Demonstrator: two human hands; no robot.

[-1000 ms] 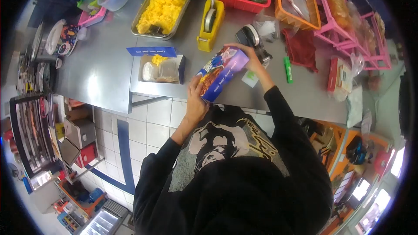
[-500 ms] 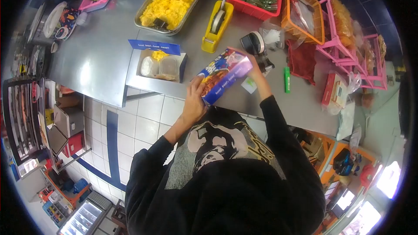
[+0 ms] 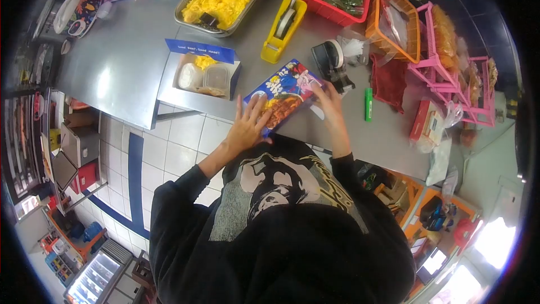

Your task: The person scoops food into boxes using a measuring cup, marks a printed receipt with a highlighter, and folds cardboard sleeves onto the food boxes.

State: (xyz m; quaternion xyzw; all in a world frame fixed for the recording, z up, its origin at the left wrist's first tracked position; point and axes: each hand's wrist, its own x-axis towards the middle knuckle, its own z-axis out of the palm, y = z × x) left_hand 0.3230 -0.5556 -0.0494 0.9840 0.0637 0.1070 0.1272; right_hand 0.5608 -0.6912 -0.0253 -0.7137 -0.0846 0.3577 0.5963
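A closed blue box [image 3: 286, 93] with food pictures on its top lies at the table's front edge between both hands. My left hand [image 3: 248, 124] rests on its left end with the fingers spread. At the right end is my right hand [image 3: 331, 104], its fingers bent against the box's corner and side. An open blue-and-white box [image 3: 205, 76] to the left holds plastic tubs and some yellow food. Beyond the closed box stand a yellow tape dispenser [image 3: 284, 29] and a black tape dispenser [image 3: 332, 62].
A metal tray [image 3: 247, 8] of yellow food stands at the back. Further right are a red basket [image 3: 337, 16], an orange basket [image 3: 413, 34], pink racks [image 3: 444, 87], a red cloth [image 3: 388, 81], a green marker [image 3: 368, 104] and a red-and-white box [image 3: 427, 124].
The closed box has turned from showing its long side to lying with its picture face up. My left fingers have spread over it. The view has shifted.
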